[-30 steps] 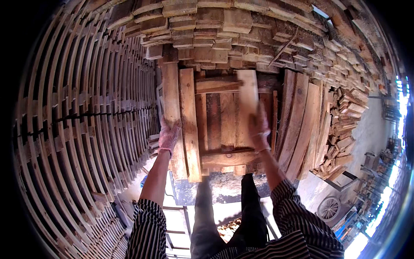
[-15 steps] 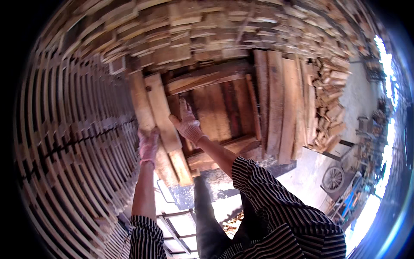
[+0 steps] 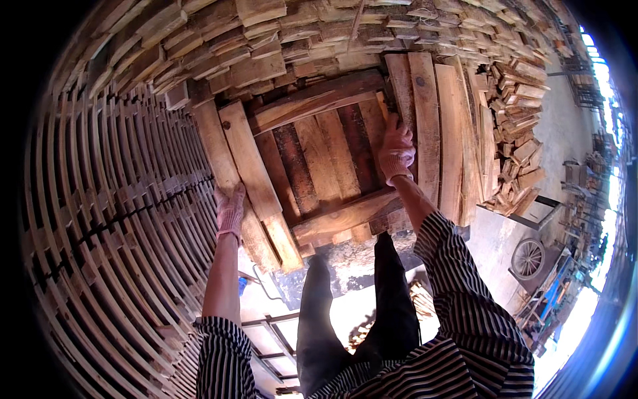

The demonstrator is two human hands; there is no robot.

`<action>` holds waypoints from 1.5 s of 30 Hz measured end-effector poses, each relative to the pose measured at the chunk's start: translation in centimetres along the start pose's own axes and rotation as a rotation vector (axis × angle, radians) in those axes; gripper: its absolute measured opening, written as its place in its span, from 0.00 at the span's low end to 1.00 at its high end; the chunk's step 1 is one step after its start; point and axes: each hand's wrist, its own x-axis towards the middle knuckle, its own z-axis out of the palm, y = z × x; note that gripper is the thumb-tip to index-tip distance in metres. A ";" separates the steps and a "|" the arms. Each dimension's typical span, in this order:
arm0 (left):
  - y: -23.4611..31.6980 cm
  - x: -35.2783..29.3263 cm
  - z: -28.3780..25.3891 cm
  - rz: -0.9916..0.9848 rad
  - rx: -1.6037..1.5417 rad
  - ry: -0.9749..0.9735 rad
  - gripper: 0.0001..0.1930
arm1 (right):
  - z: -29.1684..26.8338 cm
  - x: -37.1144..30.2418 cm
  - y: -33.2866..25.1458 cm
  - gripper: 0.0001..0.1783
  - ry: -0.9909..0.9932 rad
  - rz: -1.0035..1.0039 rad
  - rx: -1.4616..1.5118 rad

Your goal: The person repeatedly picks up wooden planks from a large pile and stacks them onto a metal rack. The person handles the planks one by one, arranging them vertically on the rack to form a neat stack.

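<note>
Both hands wear pinkish knit gloves. My left hand (image 3: 230, 207) grips the outer edge of a long pale plank (image 3: 229, 159) on the left, fingers bent over it. A second plank (image 3: 247, 156) with a dark knot lies right beside that one. My right hand (image 3: 397, 151) is closed around a narrow wooden strip (image 3: 382, 103) at the right side of a rectangular recess; the strip's lower part is hidden behind the hand. Inside the recess lie flat boards (image 3: 319, 156), some pale and some dark reddish. Thicker beams (image 3: 319, 106) bound it at the far and near sides.
Upright-lying planks (image 3: 425, 126) line the right side, beside a heap of split wood pieces (image 3: 522, 133). Stacked boards (image 3: 266, 66) rise at the back, and slatted timber stacks (image 3: 119, 199) fill the left. A spoked wheel (image 3: 530, 259) stands at the lower right.
My right hand has moved from above the recess's left part to its right side and closed on the strip. My left hand stays on the left plank. The view has shifted slightly.
</note>
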 end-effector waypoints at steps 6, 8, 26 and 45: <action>-1.0 1.3 -0.2 -0.067 -0.021 -0.053 0.48 | 0.4 -5.7 -2.4 0.41 -0.038 -0.138 0.109; -2.1 2.3 -0.3 -0.095 -0.083 -0.037 0.49 | 0.5 -6.6 -4.3 0.47 -0.314 -0.246 0.161; -2.3 2.7 -1.1 -0.075 -0.216 -0.091 0.49 | -4.1 -1.7 11.2 0.54 0.003 0.137 0.151; -4.4 4.8 -0.5 0.329 -0.074 -0.202 0.26 | -2.2 -15.6 -15.5 0.35 -0.177 -0.503 0.555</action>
